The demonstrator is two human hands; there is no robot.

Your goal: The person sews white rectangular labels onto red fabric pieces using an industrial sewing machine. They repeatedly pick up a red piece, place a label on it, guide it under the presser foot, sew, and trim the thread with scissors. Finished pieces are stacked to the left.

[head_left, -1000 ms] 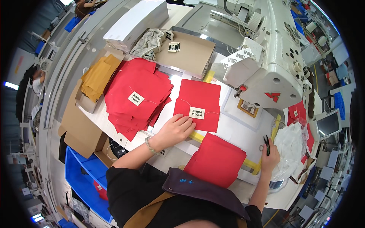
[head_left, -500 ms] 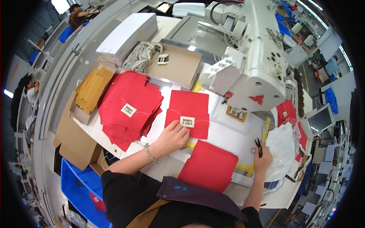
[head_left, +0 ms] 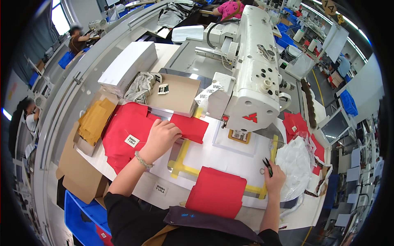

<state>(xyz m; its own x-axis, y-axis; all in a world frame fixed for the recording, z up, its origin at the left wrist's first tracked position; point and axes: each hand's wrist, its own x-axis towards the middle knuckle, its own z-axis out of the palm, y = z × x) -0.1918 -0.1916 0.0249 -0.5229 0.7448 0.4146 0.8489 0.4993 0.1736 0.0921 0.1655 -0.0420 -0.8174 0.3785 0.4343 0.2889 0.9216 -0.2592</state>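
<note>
My left hand pinches the lower left edge of a red fabric piece, which lies left of the sewing machine. A pile of red fabric pieces sits to its left, with a printed white label stitched on the top one. In my right hand is a pair of black thread snips, held low at the right over the table. Between my arms, near my body, rests a neat stack of plain red fabric pieces.
Behind the pile stand a yellow-brown stack in a carton, a white box and a shallow cardboard box. At the right lies a white plastic bag. Blue bins stand at the lower left. Other people work farther off.
My left hand has carried the labelled red piece away and to the left; its label no longer shows. My right hand keeps the snips. The view has shifted, showing more of the far side.
</note>
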